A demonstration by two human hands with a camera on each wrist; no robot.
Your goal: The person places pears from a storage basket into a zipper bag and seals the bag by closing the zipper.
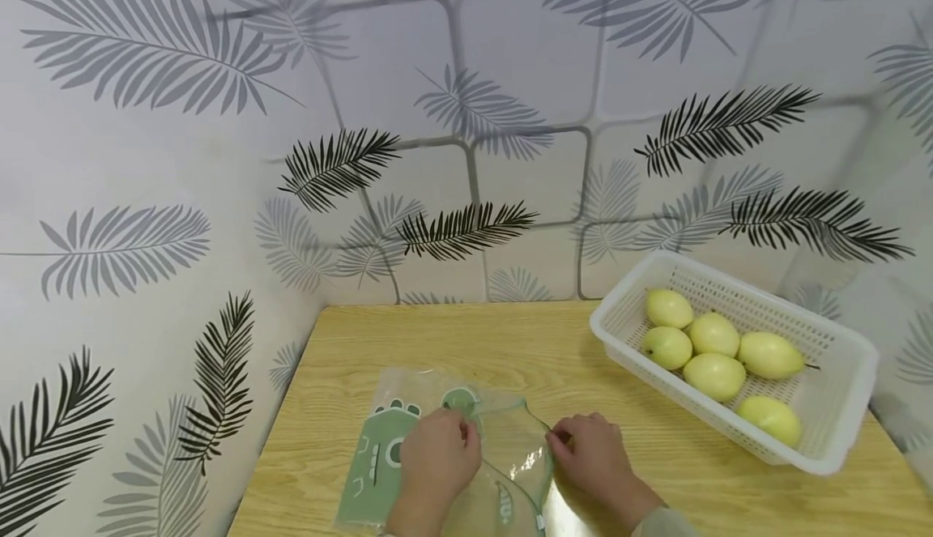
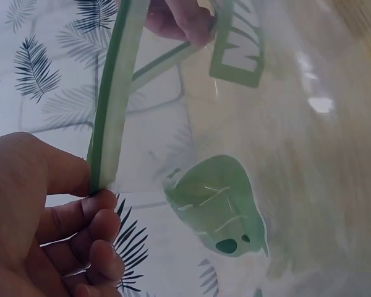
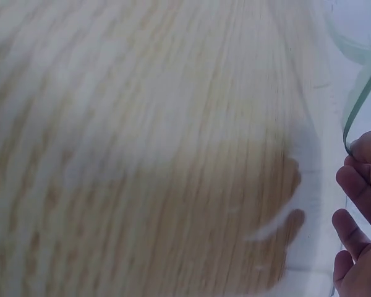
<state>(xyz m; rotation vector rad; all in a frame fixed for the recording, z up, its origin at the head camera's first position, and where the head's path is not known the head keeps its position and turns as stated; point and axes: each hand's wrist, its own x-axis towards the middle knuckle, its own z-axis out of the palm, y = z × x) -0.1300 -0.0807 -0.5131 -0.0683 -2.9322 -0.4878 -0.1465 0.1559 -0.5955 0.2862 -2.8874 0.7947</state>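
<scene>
Between both hands stands a clear zip bag with green print and a green zip strip. My left hand pinches one end of that strip between thumb and forefinger, its other fingers curled loosely below in the left wrist view. The right hand pinches the green edge at the bag's other side. The two sides of the bag's mouth are spread apart. A green leaf-shaped print shows on the clear film. Under the left hand, a flat clear bag with a green cartoon print lies on the table.
At the right, a white plastic basket holds several yellow-green pears. Everything rests on a wood-grain table. Leaf-patterned walls rise directly behind the table and along its left side.
</scene>
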